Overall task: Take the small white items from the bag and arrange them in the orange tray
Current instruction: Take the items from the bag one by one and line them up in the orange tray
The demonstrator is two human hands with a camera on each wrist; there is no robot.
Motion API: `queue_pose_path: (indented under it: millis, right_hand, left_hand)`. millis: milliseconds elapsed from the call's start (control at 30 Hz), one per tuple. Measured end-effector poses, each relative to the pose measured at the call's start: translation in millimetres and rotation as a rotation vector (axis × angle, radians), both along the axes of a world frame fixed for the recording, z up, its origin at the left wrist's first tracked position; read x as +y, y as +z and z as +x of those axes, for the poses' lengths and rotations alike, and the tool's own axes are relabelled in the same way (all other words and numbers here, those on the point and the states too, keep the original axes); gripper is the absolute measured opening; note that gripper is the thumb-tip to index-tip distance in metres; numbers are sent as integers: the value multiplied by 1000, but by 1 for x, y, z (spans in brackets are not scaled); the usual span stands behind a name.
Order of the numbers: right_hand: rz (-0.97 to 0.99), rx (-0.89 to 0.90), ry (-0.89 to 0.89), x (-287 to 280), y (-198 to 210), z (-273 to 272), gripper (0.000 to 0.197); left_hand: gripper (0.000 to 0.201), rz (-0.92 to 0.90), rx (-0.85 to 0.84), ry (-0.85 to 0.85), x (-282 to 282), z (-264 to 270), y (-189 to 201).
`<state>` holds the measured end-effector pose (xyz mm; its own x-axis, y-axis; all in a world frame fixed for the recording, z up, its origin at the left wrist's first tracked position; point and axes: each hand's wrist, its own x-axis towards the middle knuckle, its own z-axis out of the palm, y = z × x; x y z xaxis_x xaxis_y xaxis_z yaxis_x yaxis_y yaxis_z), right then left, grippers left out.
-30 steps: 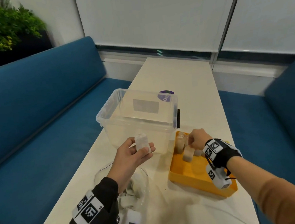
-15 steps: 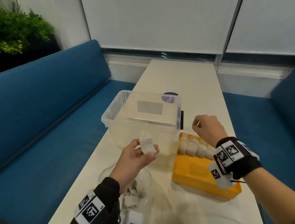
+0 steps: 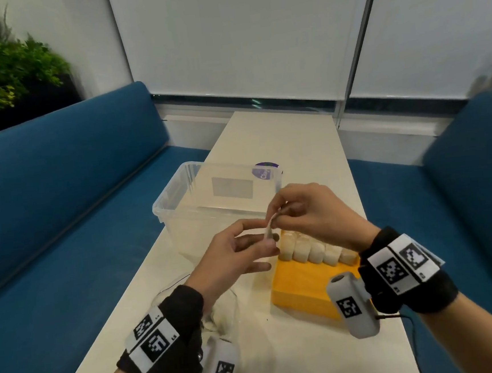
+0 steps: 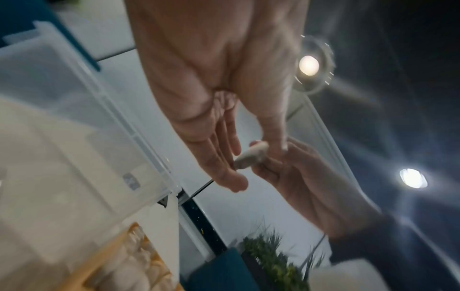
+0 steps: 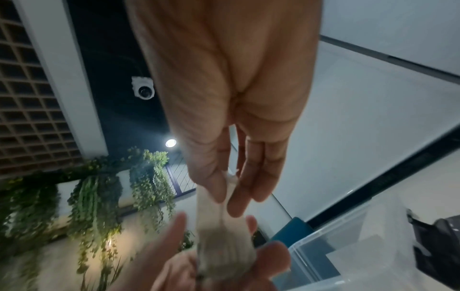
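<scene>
Both hands meet above the near left corner of the orange tray (image 3: 300, 293): the left hand (image 3: 239, 255) and right hand (image 3: 306, 213) each pinch one small white item (image 3: 269, 230) between fingertips.

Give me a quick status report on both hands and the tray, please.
Left hand and right hand both pinch one small white item above the table. Orange tray holds one row. Nothing in the way.

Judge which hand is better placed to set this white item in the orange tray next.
Right, probably. The right hand pinches the white item and hovers just above the orange tray beside the row already there; the left hand holds its lower end from the bag side.
</scene>
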<state>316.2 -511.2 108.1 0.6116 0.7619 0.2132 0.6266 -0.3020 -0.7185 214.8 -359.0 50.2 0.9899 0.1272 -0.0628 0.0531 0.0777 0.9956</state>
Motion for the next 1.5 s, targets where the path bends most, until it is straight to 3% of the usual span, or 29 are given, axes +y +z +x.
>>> queue_pose_path:
  millis: [100,233,600,733,867,1033,1300,1500]
  right_hand:
    - [73,79,65,-9,9,2,13]
    - [109,93,111,-18,13,5,19]
    - [72,80,-26,-21,14,6,27]
    - [22,-46,-56,-23,11,9,12]
    - [-56,-173,-173,-29,7,22,11]
    - [-286,-205,-266,-38,-29,52,11]
    - [-735,-63,-306,-36,-119,91,10]
    - [-790,-54,-417,-25,-141,106,21]
  left_hand:
    - [46,-259,63,-40,0,-2,7]
    - [46,-334,12,-50,0,-4,8]
    - [25,-97,-95,188,-10,-1,-1]
    - [30,-64,-79,192,-14,2,-5]
    - [49,27,-13,177,-11,2,-12]
    - [40,63,52,255,0,-4,-23]
    - [27,79,133,317,19,-24,-44]
    - [25,81,180,395,33,-44,-55]
